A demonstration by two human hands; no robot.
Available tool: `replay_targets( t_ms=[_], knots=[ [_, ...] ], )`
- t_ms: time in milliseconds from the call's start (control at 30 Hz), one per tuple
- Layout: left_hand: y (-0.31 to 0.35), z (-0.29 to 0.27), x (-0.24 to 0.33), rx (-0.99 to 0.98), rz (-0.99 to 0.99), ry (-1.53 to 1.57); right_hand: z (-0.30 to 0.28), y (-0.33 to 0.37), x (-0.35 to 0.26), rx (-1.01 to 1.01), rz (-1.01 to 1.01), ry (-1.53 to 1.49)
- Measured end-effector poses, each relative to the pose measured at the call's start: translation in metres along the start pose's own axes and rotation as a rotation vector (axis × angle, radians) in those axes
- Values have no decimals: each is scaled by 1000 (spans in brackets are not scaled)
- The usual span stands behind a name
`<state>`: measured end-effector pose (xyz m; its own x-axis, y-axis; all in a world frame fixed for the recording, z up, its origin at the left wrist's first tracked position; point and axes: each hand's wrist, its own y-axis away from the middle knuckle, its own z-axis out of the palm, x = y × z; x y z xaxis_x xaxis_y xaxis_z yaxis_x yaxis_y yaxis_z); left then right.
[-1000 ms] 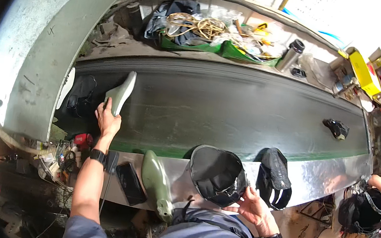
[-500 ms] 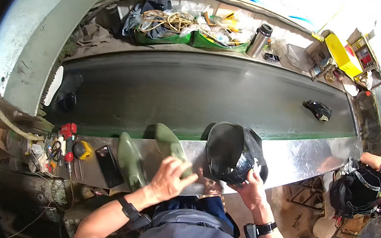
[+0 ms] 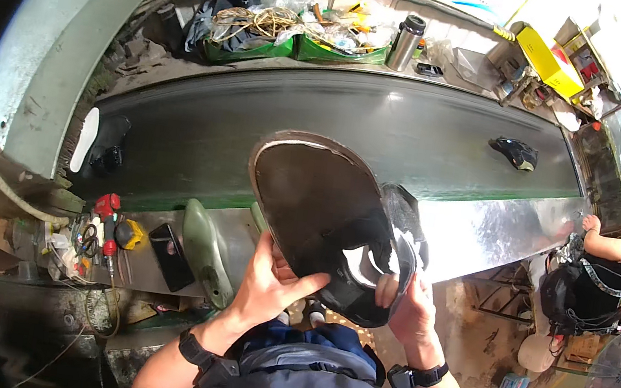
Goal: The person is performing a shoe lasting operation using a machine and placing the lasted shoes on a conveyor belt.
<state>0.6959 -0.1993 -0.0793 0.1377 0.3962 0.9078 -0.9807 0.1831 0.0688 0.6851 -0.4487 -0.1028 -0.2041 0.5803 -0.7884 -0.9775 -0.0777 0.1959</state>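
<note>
Got the black boot upper (image 3: 311,190) up in front of me, above the near edge of the metal table (image 3: 479,237), mouth tipped toward me, probably so I can see inside. Left fingers (image 3: 264,255) part-spread, pinching its left rim against the thumb; right fingers (image 3: 390,290) curled narrow over the right rim. Green last (image 3: 201,246) lies left on the table, likely for easy reach.

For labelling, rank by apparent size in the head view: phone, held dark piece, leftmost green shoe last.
1. Held dark piece
2. Leftmost green shoe last
3. Phone
Nearness may enlarge the first.
</note>
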Motion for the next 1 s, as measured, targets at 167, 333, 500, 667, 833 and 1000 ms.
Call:
replay_targets(
  t_ms=[167, 333, 500, 667, 833, 1000],
  knots=[
    [2, 17, 2, 252, 157, -87, 7, 2, 7, -88, -21, 63],
    [-3, -23, -15, 381, -307, -39, 19, 4, 3, 5, -13, -18],
    [-33, -98, -21, 180, -491, 570, -2, 11, 4, -456, -484, 1212],
    [-55, -130, -67, 277, -620, 252, -39, 34, 80, -638, -759, 1563],
    [-83, -152, -96, 482, -362, -450, -52, 22, 119, -691, -672, 1582],
    [-103, -159, -105, 700, -260, -849, -33, -4, 130, -468, -754, 1410]
  ],
)
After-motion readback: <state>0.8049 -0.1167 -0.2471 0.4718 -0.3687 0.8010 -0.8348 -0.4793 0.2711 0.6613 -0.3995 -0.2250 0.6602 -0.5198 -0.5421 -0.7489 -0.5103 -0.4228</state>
